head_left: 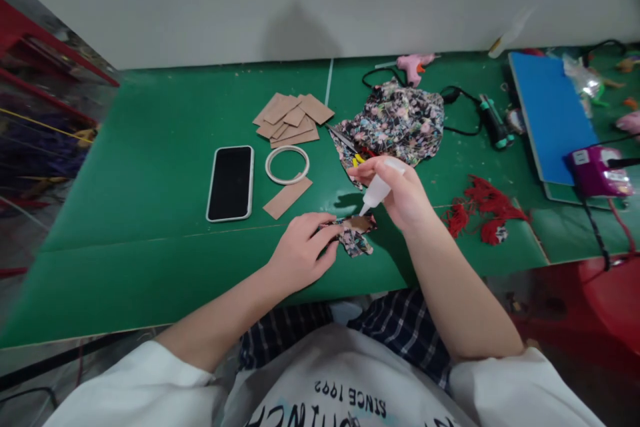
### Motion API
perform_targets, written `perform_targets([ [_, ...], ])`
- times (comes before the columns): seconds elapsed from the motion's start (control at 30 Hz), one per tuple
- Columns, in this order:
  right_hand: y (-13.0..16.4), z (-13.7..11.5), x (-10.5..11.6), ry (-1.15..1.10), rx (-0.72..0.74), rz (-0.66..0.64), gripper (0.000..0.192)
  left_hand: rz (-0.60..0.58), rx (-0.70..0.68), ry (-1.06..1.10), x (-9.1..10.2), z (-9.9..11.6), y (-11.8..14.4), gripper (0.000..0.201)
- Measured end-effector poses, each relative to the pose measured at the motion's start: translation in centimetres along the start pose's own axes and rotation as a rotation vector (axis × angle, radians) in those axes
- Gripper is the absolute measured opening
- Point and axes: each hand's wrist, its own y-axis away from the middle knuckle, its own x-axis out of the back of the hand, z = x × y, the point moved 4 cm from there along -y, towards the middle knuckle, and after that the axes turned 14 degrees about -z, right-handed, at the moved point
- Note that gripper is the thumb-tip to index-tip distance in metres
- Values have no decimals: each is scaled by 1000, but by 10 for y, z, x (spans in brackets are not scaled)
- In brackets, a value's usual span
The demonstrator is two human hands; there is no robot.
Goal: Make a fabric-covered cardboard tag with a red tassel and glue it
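Note:
My right hand [400, 195] is closed round a small white squeeze bottle [379, 191] with a pointed nozzle. Its tip points down at a small piece of dark floral fabric [356, 241], at or just above a brown cardboard piece [358, 222] lying on it. From the left, my left hand [306, 248] rests its spread fingers on the fabric's edge, pressing it to the green table. Beyond my right hand lies a larger crumpled floral cloth [400, 120]. Scissors [345, 140] and a yellow-handled tool [358, 160] lie on that cloth, partly hidden by my fingers.
On the green table [165, 120] lie a phone [231, 183], a white ring [271, 170], a cardboard strip [288, 198] and stacked cardboard pieces [295, 117]. Rightward are a pink glue gun [414, 69], red tassels [490, 203], a green-black tool [495, 123], a blue board [545, 113] and a purple device [600, 172].

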Motion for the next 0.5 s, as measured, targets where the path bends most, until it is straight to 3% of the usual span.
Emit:
perform_targets([
  [0.13, 8, -20, -15, 385, 111, -5, 36, -37, 134, 229, 10, 10, -34, 50],
  [0.27, 19, -39, -27, 729, 242, -45, 54, 19, 137, 628, 10, 15, -67, 30],
  [0.37, 25, -46, -17, 723, 260, -95, 55, 51, 95, 858, 8, 9, -77, 26],
  [0.5, 27, -46, 15, 595, 200, 61, 40, 79, 4, 1215, 11, -3, -75, 21],
])
